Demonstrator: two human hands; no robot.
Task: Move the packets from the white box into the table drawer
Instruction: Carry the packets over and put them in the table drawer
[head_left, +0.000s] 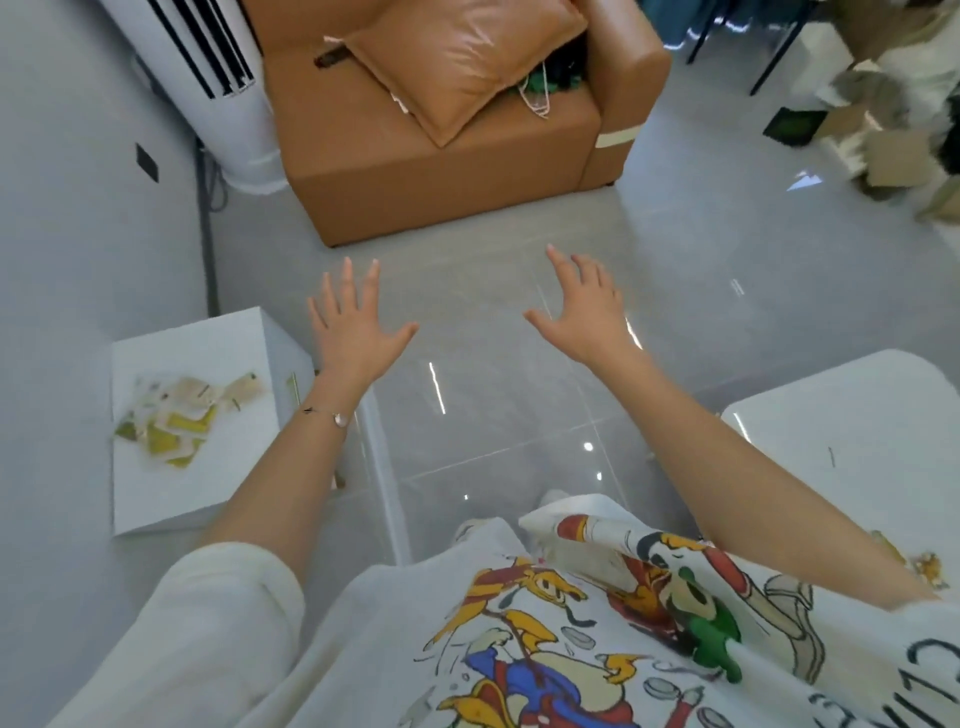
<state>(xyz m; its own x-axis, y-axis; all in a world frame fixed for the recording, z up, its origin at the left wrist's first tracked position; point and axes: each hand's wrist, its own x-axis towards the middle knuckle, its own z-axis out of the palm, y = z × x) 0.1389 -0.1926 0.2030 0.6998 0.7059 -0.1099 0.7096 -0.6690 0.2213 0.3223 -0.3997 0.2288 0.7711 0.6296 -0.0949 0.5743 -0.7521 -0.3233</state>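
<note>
Both hands are out front — left hand (353, 327) and right hand (587, 312), fingers spread wide, backs up, gripping nothing, held over the grey tiled floor (493, 415). The packets (182, 415), yellow and pale, lie in a loose heap on top of a white unit (156, 499) down at the left — just beside the left forearm, not touching it. The right hand is well apart from them, with a white table (857, 441) by its forearm.
</note>
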